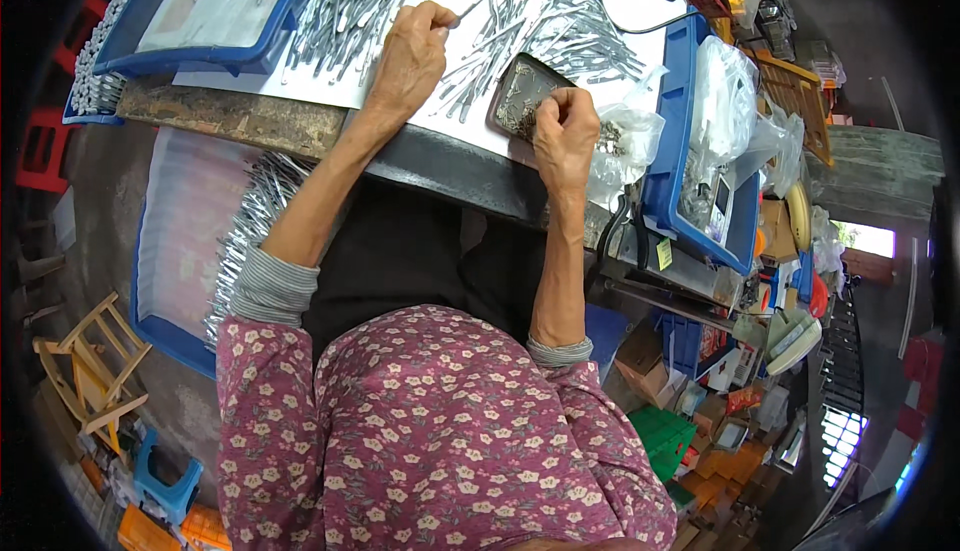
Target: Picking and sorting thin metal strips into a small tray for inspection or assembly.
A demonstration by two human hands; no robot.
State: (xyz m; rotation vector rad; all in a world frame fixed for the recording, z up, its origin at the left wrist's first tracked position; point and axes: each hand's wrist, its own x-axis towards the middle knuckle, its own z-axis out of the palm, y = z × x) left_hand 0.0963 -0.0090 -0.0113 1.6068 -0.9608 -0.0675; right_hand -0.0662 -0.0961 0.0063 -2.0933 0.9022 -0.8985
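Observation:
My left hand [412, 61] is closed in a pinch above the white table surface. From its fingertips a thin grey metal strip [468, 11] points up and to the right. Loose silvery metal strips [342, 31] lie heaped on the left of that hand, and another spread of strips [585, 36] covers the right side. Over the right edge of a small dark rectangular tray [518, 96] my right hand [567, 141] has its thumb and fingers pressed together; what they hold is hidden. Tiny metal pieces are scattered in the tray.
Beside my right hand sits a clear plastic bag [628, 151] with small parts. A blue crate [660, 176] with more bags stands further right, and a blue tray [240, 59] at the upper left. Black handles [641, 226] jut over the table edge. Below, a blue-rimmed bin [165, 336] holds shiny strips.

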